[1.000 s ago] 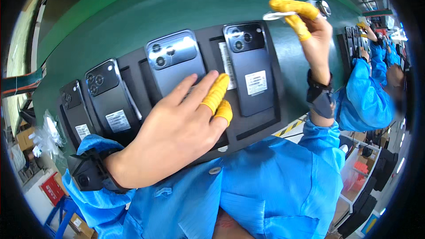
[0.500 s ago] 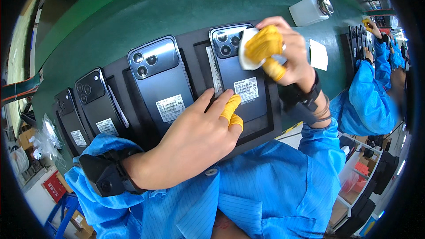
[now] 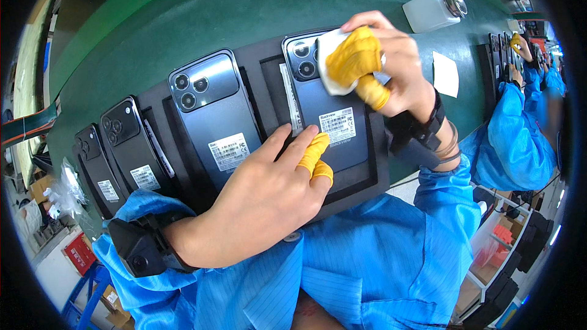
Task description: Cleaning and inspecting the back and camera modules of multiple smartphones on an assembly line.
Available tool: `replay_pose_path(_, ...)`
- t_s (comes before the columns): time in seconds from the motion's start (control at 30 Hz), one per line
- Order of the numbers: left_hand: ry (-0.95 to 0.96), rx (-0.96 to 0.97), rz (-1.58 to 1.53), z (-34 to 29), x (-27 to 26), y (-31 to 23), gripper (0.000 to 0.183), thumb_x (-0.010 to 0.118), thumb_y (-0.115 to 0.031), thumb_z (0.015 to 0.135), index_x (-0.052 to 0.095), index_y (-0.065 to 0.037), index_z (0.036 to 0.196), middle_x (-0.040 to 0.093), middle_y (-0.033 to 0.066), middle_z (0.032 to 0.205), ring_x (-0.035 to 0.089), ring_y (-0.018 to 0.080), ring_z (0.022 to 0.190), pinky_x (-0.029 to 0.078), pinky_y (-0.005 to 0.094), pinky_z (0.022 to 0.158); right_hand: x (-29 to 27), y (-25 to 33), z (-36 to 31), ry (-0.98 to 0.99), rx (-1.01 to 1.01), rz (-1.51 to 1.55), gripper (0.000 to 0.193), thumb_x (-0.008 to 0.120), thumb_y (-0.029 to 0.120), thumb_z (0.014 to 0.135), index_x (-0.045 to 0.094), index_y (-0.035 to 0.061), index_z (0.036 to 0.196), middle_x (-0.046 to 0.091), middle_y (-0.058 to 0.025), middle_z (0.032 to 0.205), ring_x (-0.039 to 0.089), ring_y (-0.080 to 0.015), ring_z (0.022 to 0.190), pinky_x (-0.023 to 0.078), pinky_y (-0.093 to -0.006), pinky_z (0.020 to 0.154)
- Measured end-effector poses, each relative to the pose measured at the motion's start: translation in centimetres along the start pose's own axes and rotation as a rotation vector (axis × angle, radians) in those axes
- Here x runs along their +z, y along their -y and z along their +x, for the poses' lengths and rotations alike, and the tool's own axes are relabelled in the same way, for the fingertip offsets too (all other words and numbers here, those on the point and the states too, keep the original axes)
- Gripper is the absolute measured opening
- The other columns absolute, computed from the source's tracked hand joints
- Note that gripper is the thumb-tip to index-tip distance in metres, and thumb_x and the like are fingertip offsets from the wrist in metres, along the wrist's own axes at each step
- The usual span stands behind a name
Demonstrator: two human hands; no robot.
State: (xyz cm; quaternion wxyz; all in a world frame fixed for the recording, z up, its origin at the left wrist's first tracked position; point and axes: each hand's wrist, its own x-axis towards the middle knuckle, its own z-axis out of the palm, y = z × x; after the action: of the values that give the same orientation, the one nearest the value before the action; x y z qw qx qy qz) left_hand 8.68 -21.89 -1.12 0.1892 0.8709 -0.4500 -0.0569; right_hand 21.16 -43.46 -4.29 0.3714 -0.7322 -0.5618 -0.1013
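A dark blue smartphone lies back up in a black foam tray, its camera block at the far end. My right hand pinches a folded white wipe against the right part of that block, covering some of it. Yellow finger cots cover some fingers of both hands. Reaching in from the lower left, my left hand rests its outstretched index and middle fingertips at the phone's left edge; the other fingers bend under. Three more phones lie to the left: a blue one and two black ones.
A white bottle with a metal cap lies in view at the far right of the green table, above a white paper sheet. Crumpled clear plastic sits at the left edge. Co-workers in blue work at the right.
My right hand and the wipe have moved slightly left across the camera block. My left hand stays at the phone's edge. The whole view has shifted a little.
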Motion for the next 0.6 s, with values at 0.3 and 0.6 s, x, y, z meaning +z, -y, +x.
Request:
replay_pose_path(0.3, -0.007, -0.004, -0.020, -0.1, 0.3, -0.1, 0.019, 0.066, -0.018, 0.073, 0.060, 0.000, 0.072, 0.064, 0.0231, 0.100, 0.056, 0.0330, 0.113, 0.046, 0.0434, 0.095, 2.7, 0.8, 0.0, -0.047, 0.014, 0.123, 0.006, 0.066, 0.001, 0.064, 0.062, -0.0010, 0.067, 0.063, -0.0115, 0.067, 0.062, -0.0283, 0.064, 0.052, -0.0427, 0.086)
replay_pose_path(0.6, -0.030, -0.014, -0.044, -0.3, 0.4, -0.1, 0.019, 0.067, -0.018, 0.073, 0.061, 0.001, 0.074, 0.065, 0.0222, 0.091, 0.057, 0.0333, 0.112, 0.046, 0.0454, 0.094, 1.1, 0.1, -0.1, -0.046, -0.016, 0.050, 0.009, 0.060, 0.001, 0.056, 0.061, 0.0003, 0.065, 0.059, -0.0087, 0.061, 0.058, -0.0274, 0.058, 0.051, -0.0414, 0.079)
